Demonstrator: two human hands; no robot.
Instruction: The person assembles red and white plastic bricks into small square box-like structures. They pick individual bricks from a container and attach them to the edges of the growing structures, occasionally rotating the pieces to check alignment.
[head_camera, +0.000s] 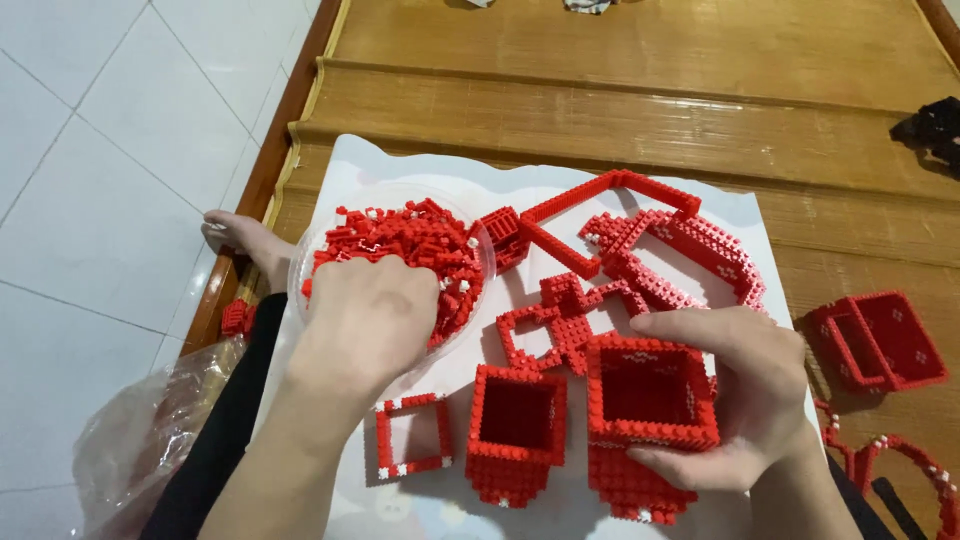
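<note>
— Beside the clear bowl (478, 300), what does the right hand (745, 400) have?

— It is clamped on a red block box (650, 395), open at the top, thumb along the near wall and fingers (700, 328) curled over the far rim. The box sits to the right of the bowl, on the white sheet (400, 170).

— And the left hand (365, 325)?

— It is down in the bowl itself, fingers buried in the heap of small red blocks (420, 240), with a few white ones mixed in. I cannot tell whether the fingers are closed on any block; the back of the hand hides them.

— What lies around the bowl?

— Just right of it, touching the held box, stands a second open red box (515, 425), a little smaller. Nearer the person than the bowl lies a flat square red frame (412, 437) with white corners. Beyond the held box, to the bowl's right, lie an interlocked cluster of flat frames (565, 320), a large slanted frame (610, 215) and a curved red wall piece (715, 250) dotted with white.

— Further out?

— Well right of the bowl, off the sheet on the bamboo mat (640, 110), rests another red box (880, 340) with a divider, and curved red strips (900, 460) nearer the person. Left of the bowl a bare foot (245, 240) rests at the mat's wooden edge, with a crumpled clear plastic bag (140, 430) on the white tile floor (100, 150).
</note>
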